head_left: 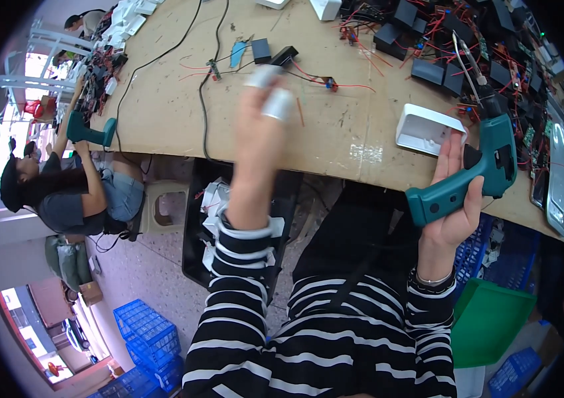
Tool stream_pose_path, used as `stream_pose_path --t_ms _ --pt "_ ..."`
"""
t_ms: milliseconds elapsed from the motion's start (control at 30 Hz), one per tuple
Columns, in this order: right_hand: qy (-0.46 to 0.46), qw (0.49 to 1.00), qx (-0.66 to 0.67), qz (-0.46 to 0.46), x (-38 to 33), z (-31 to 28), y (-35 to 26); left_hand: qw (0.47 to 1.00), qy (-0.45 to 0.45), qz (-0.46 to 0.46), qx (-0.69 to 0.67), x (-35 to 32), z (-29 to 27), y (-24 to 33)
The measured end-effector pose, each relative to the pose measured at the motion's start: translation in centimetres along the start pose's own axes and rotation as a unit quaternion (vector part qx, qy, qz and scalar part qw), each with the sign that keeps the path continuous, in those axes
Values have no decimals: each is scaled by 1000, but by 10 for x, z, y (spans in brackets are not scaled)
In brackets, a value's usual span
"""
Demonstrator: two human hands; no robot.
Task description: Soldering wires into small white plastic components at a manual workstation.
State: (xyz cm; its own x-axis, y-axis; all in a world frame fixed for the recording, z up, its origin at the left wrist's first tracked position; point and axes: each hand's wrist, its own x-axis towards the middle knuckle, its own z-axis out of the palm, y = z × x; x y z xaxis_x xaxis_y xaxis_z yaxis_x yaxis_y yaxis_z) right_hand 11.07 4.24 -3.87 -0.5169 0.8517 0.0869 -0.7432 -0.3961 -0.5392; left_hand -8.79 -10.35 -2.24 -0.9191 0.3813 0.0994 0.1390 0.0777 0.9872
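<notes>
My left hand (260,126), smeared by motion, reaches over the table with white coverings on its fingertips. Just beyond those fingertips lies a small black box (286,55) with wires; whether they touch it I cannot tell. Across the palm of my right hand (453,224) rests a teal power drill (497,149), its long bit pointing toward the far side. The same hand's fingertips reach under the drill to a white plastic housing (421,128), open side facing me, at the table's near edge.
Black boxes, circuit boards and red wires form a pile (454,56) at the far right. Black cables (203,86) cross the table (162,113). Below stands a black bin (195,255) with white parts. Another person (69,192) sits at left, near a second teal drill (89,132).
</notes>
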Motion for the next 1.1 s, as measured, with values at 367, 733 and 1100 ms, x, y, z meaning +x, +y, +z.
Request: stream_pose_path --t_ms 367,733,1100 --pt "-9 999 -43 -16 -3 5 5 849 146 -134 490 125 -156 -30" --pt "11 999 -42 -24 -9 -1 5 959 226 55 -163 137 -117 -6" --pt "0 999 -35 -39 -6 7 7 900 -39 393 185 32 -30 59"
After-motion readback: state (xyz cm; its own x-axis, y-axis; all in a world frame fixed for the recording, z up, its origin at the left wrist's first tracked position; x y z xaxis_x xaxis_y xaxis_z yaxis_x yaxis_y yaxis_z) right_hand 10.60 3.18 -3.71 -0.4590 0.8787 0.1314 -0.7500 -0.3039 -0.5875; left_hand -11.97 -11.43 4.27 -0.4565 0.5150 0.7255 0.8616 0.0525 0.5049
